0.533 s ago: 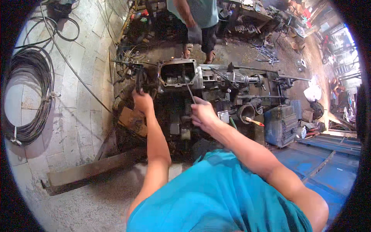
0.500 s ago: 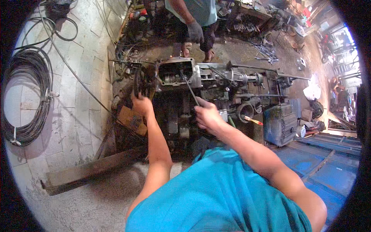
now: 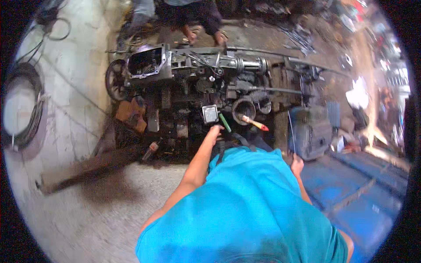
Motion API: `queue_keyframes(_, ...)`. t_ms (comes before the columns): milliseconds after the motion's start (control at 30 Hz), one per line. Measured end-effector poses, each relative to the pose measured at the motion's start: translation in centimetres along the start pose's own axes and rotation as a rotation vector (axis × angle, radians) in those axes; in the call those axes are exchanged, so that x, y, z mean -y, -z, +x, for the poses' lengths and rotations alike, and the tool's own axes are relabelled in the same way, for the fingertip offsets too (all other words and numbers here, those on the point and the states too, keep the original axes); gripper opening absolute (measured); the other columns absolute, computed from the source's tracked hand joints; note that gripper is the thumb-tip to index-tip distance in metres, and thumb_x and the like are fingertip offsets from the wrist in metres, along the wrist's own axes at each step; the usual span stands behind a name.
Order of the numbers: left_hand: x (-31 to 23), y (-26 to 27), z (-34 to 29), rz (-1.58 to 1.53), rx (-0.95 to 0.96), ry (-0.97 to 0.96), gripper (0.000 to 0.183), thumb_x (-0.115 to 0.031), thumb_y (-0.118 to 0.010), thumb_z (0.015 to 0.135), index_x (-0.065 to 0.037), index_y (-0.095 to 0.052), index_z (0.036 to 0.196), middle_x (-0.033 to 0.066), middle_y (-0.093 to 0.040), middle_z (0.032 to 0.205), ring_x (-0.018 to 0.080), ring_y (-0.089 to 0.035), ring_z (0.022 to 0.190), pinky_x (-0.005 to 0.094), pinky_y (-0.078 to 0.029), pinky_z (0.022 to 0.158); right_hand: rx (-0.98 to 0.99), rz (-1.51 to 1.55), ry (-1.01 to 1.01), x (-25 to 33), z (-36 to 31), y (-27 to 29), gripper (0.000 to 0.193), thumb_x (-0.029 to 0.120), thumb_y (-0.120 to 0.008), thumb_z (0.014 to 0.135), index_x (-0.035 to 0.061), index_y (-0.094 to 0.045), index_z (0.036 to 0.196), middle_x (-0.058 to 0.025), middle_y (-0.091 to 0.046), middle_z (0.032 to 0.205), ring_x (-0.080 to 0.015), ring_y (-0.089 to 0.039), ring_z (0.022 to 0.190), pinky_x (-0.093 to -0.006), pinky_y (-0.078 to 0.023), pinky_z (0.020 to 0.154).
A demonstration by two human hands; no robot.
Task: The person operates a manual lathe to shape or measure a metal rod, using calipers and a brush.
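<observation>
My right hand [image 3: 297, 164] is closed around the lower end of a long thin metal rod [image 3: 291, 131], which points up in front of a blue-grey boxy unit [image 3: 310, 132]. My left hand [image 3: 214, 132] is low in front of my body, close to a green handle [image 3: 224, 122] and a square metal tin [image 3: 210, 114]; its fingers are blurred. Beyond both hands lies a greasy machine with an open-topped metal housing [image 3: 164, 65]. A spoked handwheel [image 3: 116, 79] stands at its left end. A brush [image 3: 255, 123] with a red tip rests across a round metal cup [image 3: 243, 108].
A co-worker's legs [image 3: 201, 19] stand behind the machine. Coiled black cable [image 3: 37, 127] hangs on the left wall. A long beam [image 3: 87, 168] lies at lower left, and a blue metal panel [image 3: 351, 193] at lower right. Loose rods [image 3: 298, 40] lie on the far floor.
My right hand has drawn the rod out of the housing and moved right and down. My left hand has left the handwheel and come in near the tin. The view has shifted.
</observation>
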State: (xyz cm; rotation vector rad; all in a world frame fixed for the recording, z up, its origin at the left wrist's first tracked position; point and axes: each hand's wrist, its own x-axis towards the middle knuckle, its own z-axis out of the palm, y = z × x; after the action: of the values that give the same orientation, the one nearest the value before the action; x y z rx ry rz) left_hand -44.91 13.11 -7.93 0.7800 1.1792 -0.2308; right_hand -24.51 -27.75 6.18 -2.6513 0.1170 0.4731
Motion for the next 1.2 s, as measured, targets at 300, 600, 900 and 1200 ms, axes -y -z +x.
queue_keyframes(300,-6.3,-8.6,-8.2,-0.496,-0.168,-0.31,0.03,-0.029,-0.049,0.089,-0.007,-0.054,0.109,0.013,-0.066,0.089,0.0227,-0.064,0.073,0.0372,-0.053,0.068,0.013,0.113,0.034,-3.6,12.8,0.3,0.05,0.045,-0.06,0.088,-0.0018,-0.068,0.103,-0.0226,-0.068,0.098,-0.0329,-0.065,0.096,-0.0411,-0.048,0.086)
queue_keyframes(600,-16.8,-14.3,-17.4,-0.147,-0.434,-0.674,0.042,-0.032,-0.049,0.091,-0.002,-0.058,0.118,0.015,-0.067,0.095,0.0211,-0.063,0.076,0.0345,-0.051,0.071,0.168,0.14,0.044,4.4,21.8,-5.3,0.047,0.043,-0.055,0.09,0.0004,-0.067,0.105,-0.0217,-0.067,0.104,-0.0366,-0.061,0.104,-0.0417,-0.045,0.091)
queue_keyframes(900,-12.7,-17.4,-12.2,0.029,-0.202,-0.593,0.029,-0.02,-0.046,0.098,-0.002,-0.055,0.119,0.0136,-0.068,0.098,0.0182,-0.065,0.077,0.0317,-0.052,0.069,0.148,-0.251,0.004,9.6,27.0,-8.4,0.038,0.032,-0.06,0.082,-0.0021,-0.068,0.094,-0.0259,-0.067,0.1,-0.0396,-0.065,0.099,-0.0455,-0.052,0.085)
queue_keyframes(1200,-17.8,-10.5,-13.0,0.409,-0.762,-0.901,0.025,-0.014,-0.053,0.089,0.001,-0.059,0.109,0.012,-0.069,0.094,0.0233,-0.065,0.074,0.0364,-0.051,0.071,-0.357,0.287,0.398,15.0,33.6,2.8,0.024,0.026,-0.06,0.088,0.0041,-0.07,0.087,-0.0152,-0.069,0.077,-0.0269,-0.067,0.07,-0.0412,-0.051,0.065)
